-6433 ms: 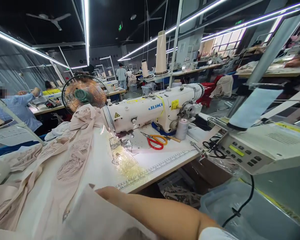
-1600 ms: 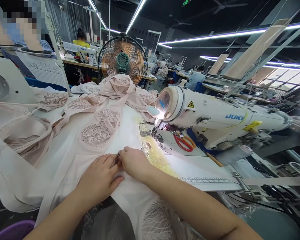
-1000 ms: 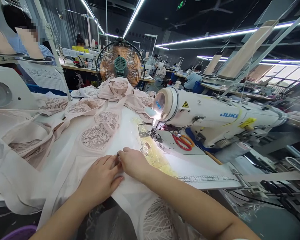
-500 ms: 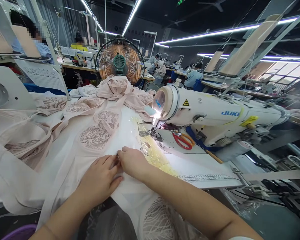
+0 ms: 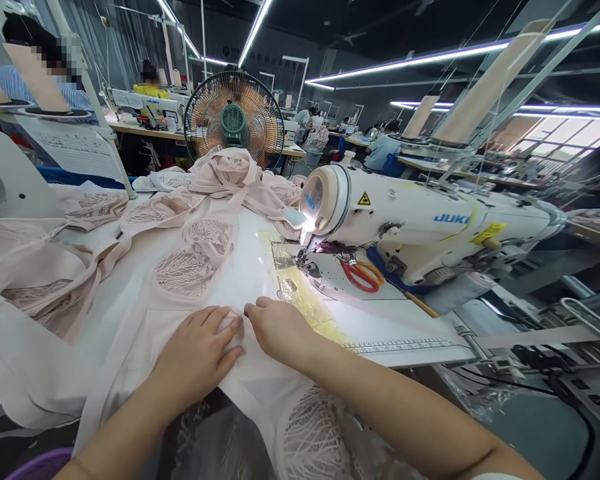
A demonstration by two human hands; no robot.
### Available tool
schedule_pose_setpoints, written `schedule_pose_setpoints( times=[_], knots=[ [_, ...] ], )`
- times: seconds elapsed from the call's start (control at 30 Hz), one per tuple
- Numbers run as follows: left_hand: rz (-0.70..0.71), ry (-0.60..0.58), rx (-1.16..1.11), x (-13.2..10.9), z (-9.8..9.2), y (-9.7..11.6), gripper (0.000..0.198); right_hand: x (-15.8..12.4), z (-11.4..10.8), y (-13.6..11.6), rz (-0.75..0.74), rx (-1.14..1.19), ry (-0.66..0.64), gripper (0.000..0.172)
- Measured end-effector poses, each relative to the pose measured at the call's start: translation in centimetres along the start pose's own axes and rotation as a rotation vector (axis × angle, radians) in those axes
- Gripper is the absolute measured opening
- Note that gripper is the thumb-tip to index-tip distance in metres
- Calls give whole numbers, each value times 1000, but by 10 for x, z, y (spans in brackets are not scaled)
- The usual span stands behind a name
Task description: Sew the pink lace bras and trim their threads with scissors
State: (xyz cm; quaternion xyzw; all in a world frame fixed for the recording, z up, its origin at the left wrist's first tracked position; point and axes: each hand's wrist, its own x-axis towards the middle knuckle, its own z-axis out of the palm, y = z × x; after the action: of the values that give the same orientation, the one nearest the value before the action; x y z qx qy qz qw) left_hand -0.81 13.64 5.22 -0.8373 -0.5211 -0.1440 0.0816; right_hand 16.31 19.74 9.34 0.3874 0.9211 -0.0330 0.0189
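Note:
Pale pink bras with lace cups (image 5: 187,267) lie joined in a string across the white table and hang over its front edge. At the front edge my left hand (image 5: 200,350) is closed on the pale fabric between two cups, fingers bent over it. Just to its right, my right hand (image 5: 275,330) pinches the same fabric between thumb and forefinger. A lower lace cup (image 5: 313,433) hangs below my right forearm. Beyond my hands stands a white sewing machine (image 5: 410,213), its lamp lit over the needle area.
Red-handled scissors (image 5: 363,275) lie beside the machine bed. A measuring tape (image 5: 405,345) runs along the table's front right edge. More bras (image 5: 225,173) are heaped at the back, before a large fan (image 5: 234,120). Thread cones (image 5: 495,87) stand at right. Other people sit farther off.
My hands have drawn slightly apart, the right one shifting a little to the right, with pale fabric now showing between them. The whole view has shifted slightly.

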Motion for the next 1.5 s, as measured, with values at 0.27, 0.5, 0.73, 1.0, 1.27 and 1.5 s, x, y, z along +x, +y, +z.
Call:
schedule_pose_setpoints(
  times=[0.27,0.5,0.73,1.0,1.27,1.5],
  knots=[
    [7,-13,22,2,0,0,39,11,8,-3,-11,21,-24,22],
    [21,2,48,1,2,-2,37,-11,-3,4,-2,16,-115,18],
    [87,-5,96,6,-2,0,32,-59,-17,-2,210,352,-43,19],
    [26,-76,42,1,-4,18,37,-69,16,11,197,389,61,14],
    [59,-154,90,-5,-4,26,55,-20,15,9,31,166,154,21],
    [48,-186,78,-6,-4,26,53,-2,22,2,-14,102,108,16]
  ],
)
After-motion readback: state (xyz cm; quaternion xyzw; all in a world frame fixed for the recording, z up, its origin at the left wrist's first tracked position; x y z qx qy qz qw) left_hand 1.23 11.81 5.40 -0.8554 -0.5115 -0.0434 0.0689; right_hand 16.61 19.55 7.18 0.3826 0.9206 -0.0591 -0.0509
